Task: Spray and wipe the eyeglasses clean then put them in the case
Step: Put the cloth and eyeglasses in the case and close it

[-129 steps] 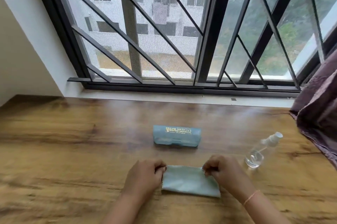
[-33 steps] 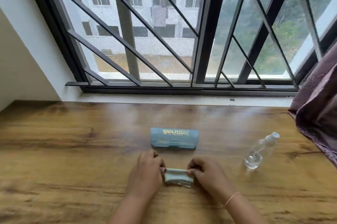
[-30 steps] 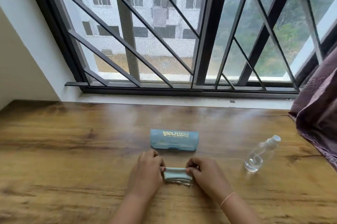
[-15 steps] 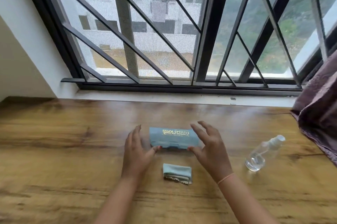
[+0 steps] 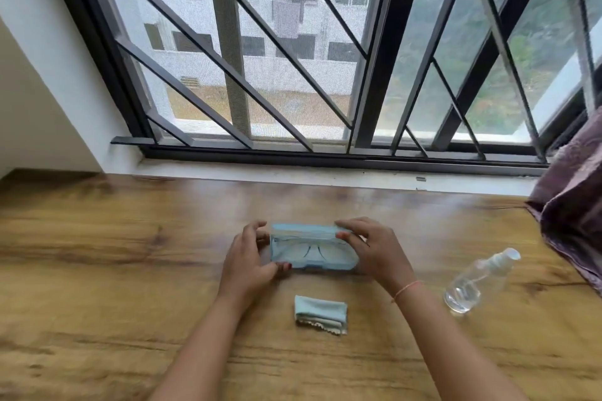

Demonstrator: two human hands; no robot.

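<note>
1. Blue case [image 5: 325,265] sits mid-counter [image 5: 97,270] with its lid raised; eyeglasses [image 5: 304,250] lie inside.
2. Left hand [image 5: 247,257]: fingers curled round the case's left end, thumb at the front edge.
3. Right hand [image 5: 379,249]: fingers curled on the right end, thumb at the lid.
4. Folded cloth [image 5: 321,312] lies near the case on the person's side, not touching; spray bottle [image 5: 477,281] is well to the right.
</note>
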